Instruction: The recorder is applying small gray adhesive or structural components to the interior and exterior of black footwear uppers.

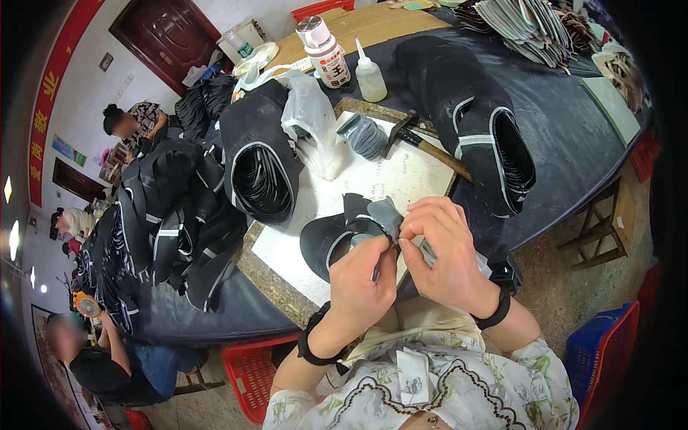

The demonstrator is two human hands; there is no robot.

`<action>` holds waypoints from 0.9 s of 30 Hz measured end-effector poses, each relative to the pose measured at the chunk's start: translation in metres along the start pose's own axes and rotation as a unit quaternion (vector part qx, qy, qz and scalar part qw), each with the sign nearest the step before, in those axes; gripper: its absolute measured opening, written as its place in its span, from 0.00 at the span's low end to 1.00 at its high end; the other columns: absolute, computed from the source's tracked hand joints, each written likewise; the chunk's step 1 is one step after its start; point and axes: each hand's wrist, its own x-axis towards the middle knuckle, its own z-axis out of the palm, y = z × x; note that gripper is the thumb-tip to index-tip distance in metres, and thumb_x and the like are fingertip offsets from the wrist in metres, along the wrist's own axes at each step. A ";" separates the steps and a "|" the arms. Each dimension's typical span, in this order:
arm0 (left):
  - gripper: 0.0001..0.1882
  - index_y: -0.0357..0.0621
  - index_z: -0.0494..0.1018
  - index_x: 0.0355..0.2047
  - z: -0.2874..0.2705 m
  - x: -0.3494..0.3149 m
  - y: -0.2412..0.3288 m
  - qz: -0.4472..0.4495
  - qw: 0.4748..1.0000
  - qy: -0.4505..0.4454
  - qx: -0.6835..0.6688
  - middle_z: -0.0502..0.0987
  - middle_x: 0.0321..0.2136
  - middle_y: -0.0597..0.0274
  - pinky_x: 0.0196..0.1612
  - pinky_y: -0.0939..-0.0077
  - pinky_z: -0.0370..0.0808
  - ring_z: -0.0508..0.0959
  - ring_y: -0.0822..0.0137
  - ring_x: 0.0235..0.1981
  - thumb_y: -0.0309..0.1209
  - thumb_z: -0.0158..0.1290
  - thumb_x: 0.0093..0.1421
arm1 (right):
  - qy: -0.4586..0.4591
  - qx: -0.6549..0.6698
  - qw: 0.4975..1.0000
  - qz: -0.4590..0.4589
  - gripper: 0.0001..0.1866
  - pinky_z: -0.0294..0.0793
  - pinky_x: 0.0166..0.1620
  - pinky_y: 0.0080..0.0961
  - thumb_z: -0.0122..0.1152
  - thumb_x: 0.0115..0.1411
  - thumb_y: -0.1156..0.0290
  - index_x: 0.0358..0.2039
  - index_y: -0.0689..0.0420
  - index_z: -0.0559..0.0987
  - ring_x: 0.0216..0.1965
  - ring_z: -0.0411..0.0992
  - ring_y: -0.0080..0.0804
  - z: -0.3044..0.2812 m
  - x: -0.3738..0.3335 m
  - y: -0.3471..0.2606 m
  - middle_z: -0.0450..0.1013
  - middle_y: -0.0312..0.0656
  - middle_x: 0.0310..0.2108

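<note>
Both hands meet over the near edge of a white board [344, 244]. My left hand [365, 276] is closed in a pinch on a black shoe upper [322, 240] with pale edging. My right hand [444, 251] pinches the edge of a small grey patch [387, 213] lying against that upper. The fingertips partly hide where patch and upper meet. Beyond them on the board sits a small bundle of grey patches [364, 136], with a wooden-handled hammer [437, 154] to its right.
Nested black uppers [258, 154] stand left of the board, beside a loose heap [172, 208]; another nested stack [466, 122] lies right. A plastic bag [312, 115], white jar [326, 54] and squeeze bottle [370, 79] stand behind. A red basket [247, 373] is below. Two people sit at left.
</note>
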 end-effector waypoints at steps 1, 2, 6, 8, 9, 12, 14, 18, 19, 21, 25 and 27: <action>0.07 0.36 0.70 0.28 0.001 0.000 0.000 0.000 1.000 0.000 0.000 0.70 0.19 0.54 0.20 0.73 0.66 0.70 0.58 0.17 0.15 0.51 0.48 | 0.000 0.000 1.000 0.000 0.09 0.61 0.43 0.33 0.59 0.41 0.80 0.24 0.56 0.70 0.40 0.68 0.37 -0.001 0.001 -0.001 0.69 0.39 0.28; 0.07 0.36 0.70 0.28 0.002 -0.001 -0.001 0.000 1.000 0.002 0.017 0.70 0.18 0.54 0.20 0.73 0.66 0.70 0.58 0.17 0.15 0.51 0.48 | -0.008 0.005 1.000 0.006 0.09 0.61 0.42 0.32 0.59 0.41 0.80 0.24 0.56 0.70 0.40 0.68 0.37 -0.003 0.002 -0.003 0.69 0.39 0.29; 0.08 0.37 0.70 0.29 0.009 -0.001 -0.003 0.031 0.998 0.030 0.050 0.70 0.18 0.54 0.20 0.73 0.67 0.71 0.58 0.17 0.15 0.52 0.47 | -0.008 -0.037 0.999 -0.009 0.10 0.61 0.43 0.32 0.58 0.41 0.80 0.25 0.57 0.69 0.41 0.67 0.38 -0.001 0.002 -0.004 0.69 0.40 0.30; 0.08 0.37 0.71 0.29 0.008 -0.001 -0.004 0.023 0.998 0.019 0.050 0.71 0.19 0.54 0.20 0.73 0.67 0.71 0.59 0.17 0.15 0.51 0.47 | -0.015 -0.028 0.999 0.005 0.09 0.61 0.43 0.32 0.58 0.42 0.80 0.25 0.57 0.69 0.41 0.67 0.38 -0.001 0.002 -0.004 0.68 0.40 0.30; 0.08 0.37 0.71 0.30 0.007 -0.001 -0.004 0.015 0.999 0.008 0.050 0.71 0.19 0.54 0.21 0.74 0.67 0.72 0.59 0.18 0.15 0.51 0.47 | -0.022 -0.018 0.999 0.018 0.08 0.61 0.43 0.32 0.57 0.43 0.80 0.25 0.57 0.69 0.40 0.67 0.39 -0.001 0.002 -0.003 0.68 0.41 0.30; 0.05 0.34 0.69 0.28 0.000 -0.002 -0.004 -0.027 1.000 -0.008 -0.008 0.71 0.20 0.60 0.24 0.80 0.67 0.72 0.73 0.20 0.15 0.51 0.50 | -0.056 0.105 0.991 0.054 0.07 0.62 0.43 0.32 0.56 0.45 0.81 0.26 0.58 0.69 0.39 0.67 0.40 -0.006 0.001 0.007 0.68 0.42 0.29; 0.06 0.35 0.70 0.28 -0.002 -0.004 -0.010 -0.050 0.998 -0.017 -0.044 0.72 0.20 0.57 0.24 0.77 0.68 0.73 0.67 0.20 0.15 0.51 0.49 | -0.080 0.153 0.983 0.070 0.07 0.63 0.43 0.32 0.55 0.46 0.81 0.26 0.59 0.69 0.38 0.66 0.41 -0.010 0.002 0.011 0.68 0.43 0.29; 0.06 0.35 0.70 0.29 -0.009 -0.001 -0.008 -0.127 0.982 -0.067 -0.123 0.73 0.20 0.55 0.25 0.76 0.69 0.72 0.64 0.18 0.17 0.51 0.49 | -0.117 0.211 0.967 0.076 0.05 0.64 0.42 0.31 0.54 0.48 0.81 0.26 0.61 0.69 0.37 0.65 0.42 -0.014 0.005 0.013 0.68 0.43 0.28; 0.06 0.35 0.70 0.29 -0.010 0.000 -0.010 -0.127 0.982 -0.067 -0.124 0.73 0.20 0.55 0.25 0.76 0.69 0.72 0.64 0.18 0.17 0.51 0.49 | -0.117 0.211 0.968 0.077 0.05 0.64 0.42 0.31 0.54 0.48 0.81 0.26 0.61 0.69 0.37 0.65 0.42 -0.014 0.005 0.014 0.68 0.43 0.28; 0.05 0.35 0.71 0.30 -0.011 0.000 -0.018 -0.104 0.987 -0.094 -0.076 0.72 0.19 0.60 0.24 0.81 0.67 0.69 0.73 0.18 0.18 0.50 0.51 | -0.145 0.243 0.956 0.077 0.03 0.65 0.42 0.27 0.52 0.51 0.80 0.26 0.61 0.69 0.36 0.67 0.33 -0.017 0.006 0.015 0.69 0.41 0.29; 0.05 0.35 0.71 0.32 -0.015 -0.003 -0.033 -0.210 0.938 -0.095 -0.261 0.70 0.20 0.73 0.25 0.88 0.63 0.65 0.84 0.22 0.19 0.48 0.53 | -0.193 0.430 0.842 0.262 0.01 0.65 0.42 0.22 0.52 0.53 0.79 0.26 0.60 0.69 0.36 0.67 0.24 -0.028 0.008 0.024 0.71 0.38 0.32; 0.07 0.36 0.71 0.33 -0.016 0.001 -0.029 -0.233 0.912 -0.100 -0.324 0.71 0.24 0.74 0.29 0.89 0.64 0.67 0.84 0.25 0.18 0.47 0.53 | -0.187 0.513 0.785 0.294 0.02 0.65 0.44 0.19 0.52 0.54 0.76 0.25 0.60 0.70 0.37 0.67 0.19 -0.029 0.007 0.025 0.72 0.38 0.33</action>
